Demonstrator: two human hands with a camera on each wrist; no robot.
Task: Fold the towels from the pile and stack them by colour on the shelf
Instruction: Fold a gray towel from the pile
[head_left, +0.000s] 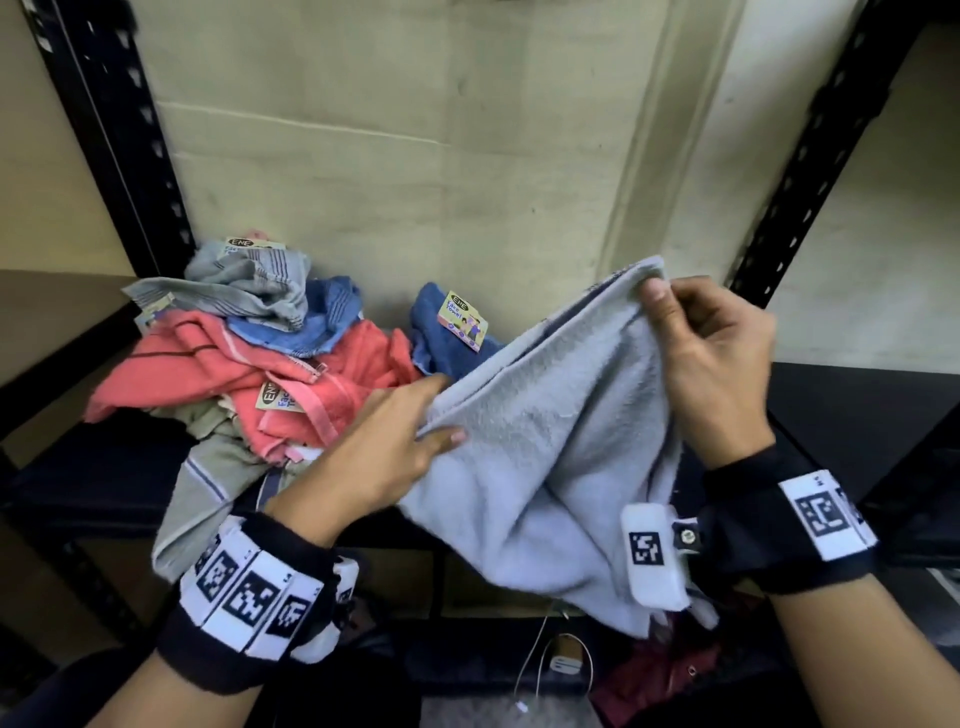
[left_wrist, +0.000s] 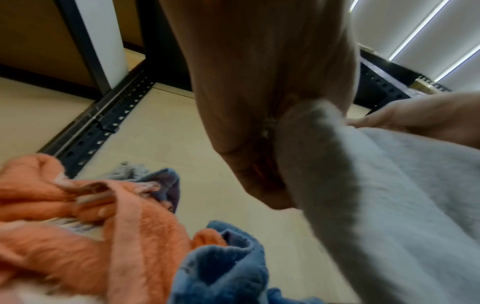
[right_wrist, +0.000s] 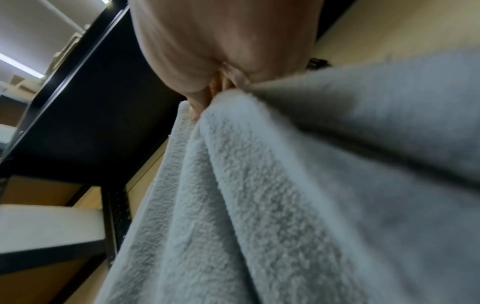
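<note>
A light grey towel (head_left: 550, 431) hangs between my two hands above the front of the shelf, its lower part drooping over the edge. My right hand (head_left: 670, 306) pinches its upper corner, held high on the right. My left hand (head_left: 431, 415) pinches the lower left edge, thumb on top. In the left wrist view the grey towel (left_wrist: 376, 195) runs from my left hand (left_wrist: 270, 164) toward the right hand (left_wrist: 415, 115). In the right wrist view the grey towel (right_wrist: 285, 195) fills the frame under my right hand (right_wrist: 221, 90). The pile (head_left: 249, 353) of towels lies at left.
The pile holds salmon-pink (head_left: 197, 358), blue (head_left: 311, 317) and grey striped (head_left: 249, 280) towels with paper labels. A blue towel (head_left: 441, 338) with a label lies apart behind the left hand. Black shelf uprights (head_left: 119, 135) stand at left and right. The dark shelf surface (head_left: 857, 410) extends right.
</note>
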